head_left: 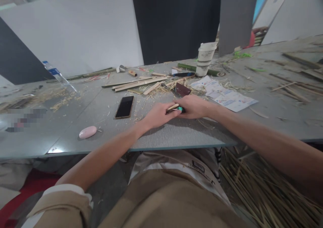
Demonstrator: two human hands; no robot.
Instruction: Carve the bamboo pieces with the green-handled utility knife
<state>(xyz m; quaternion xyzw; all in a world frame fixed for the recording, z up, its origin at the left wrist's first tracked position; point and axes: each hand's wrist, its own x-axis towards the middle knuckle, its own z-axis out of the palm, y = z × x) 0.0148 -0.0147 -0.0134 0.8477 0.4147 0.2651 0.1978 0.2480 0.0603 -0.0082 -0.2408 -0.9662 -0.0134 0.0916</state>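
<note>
Close together over the grey table, my two hands meet near its front edge. My left hand (pixel 161 113) is closed round a short light strip of bamboo (pixel 172 108). Fingers of my right hand (pixel 193 106) wrap round a tool with a green and black handle (pixel 180 109), whose working end is hidden between the hands. Just behind them lies a dark red-brown piece (pixel 182 89) among pale shavings. A black phone (pixel 124 107) rests left of my left hand.
A pink oval case (pixel 87 132) lies front left. Behind are bamboo strips (pixel 138 84), a paper cup (pixel 206 59), printed sheets (pixel 225 95) and a green bamboo pole (pixel 186 67). A plastic bottle (pixel 60 77) stands back left. Long strips (pixel 267 194) lie below right.
</note>
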